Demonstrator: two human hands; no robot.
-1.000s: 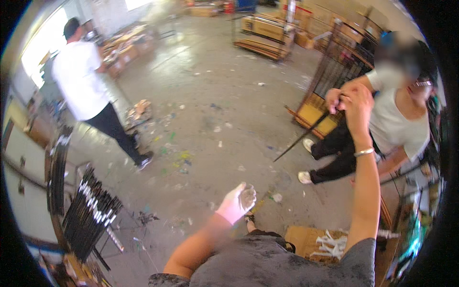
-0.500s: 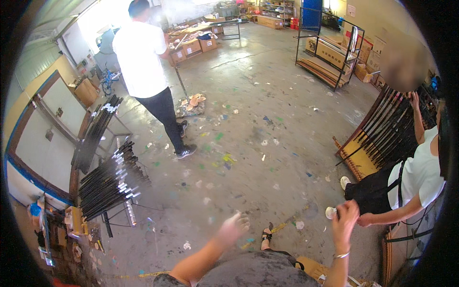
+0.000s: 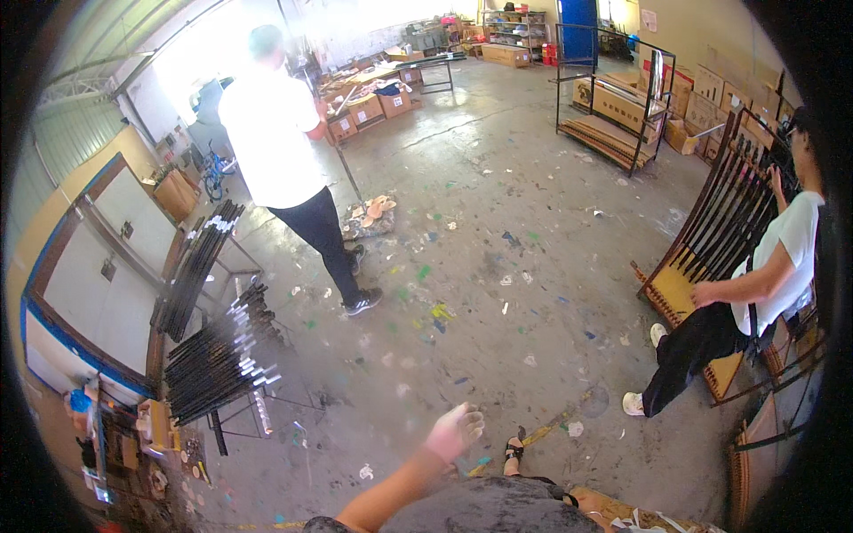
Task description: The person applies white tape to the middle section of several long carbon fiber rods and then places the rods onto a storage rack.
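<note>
My left hand [image 3: 455,433] is raised in front of my body over the floor, its fingers loosely bent and slightly apart. It touches nothing, and I see nothing in it. The hand is a little blurred and looks paler than my forearm. My right hand is out of the picture. Below my left hand lies my dark shirt [image 3: 480,508], and beside it shows a foot in a black sandal [image 3: 514,453].
Bundles of black rods [image 3: 213,360] rest on stands at left. A person in a white top [image 3: 271,133] stands ahead; another person [image 3: 782,258] is beside a slanted rack of dark rods [image 3: 711,213] at right. Behind is a metal shelf frame [image 3: 613,107]. Scraps dot the floor [image 3: 498,355].
My right hand has left the picture. My left hand has shifted slightly right. The view has turned a little. The person at right has pulled an arm back from near my right hand and stepped away.
</note>
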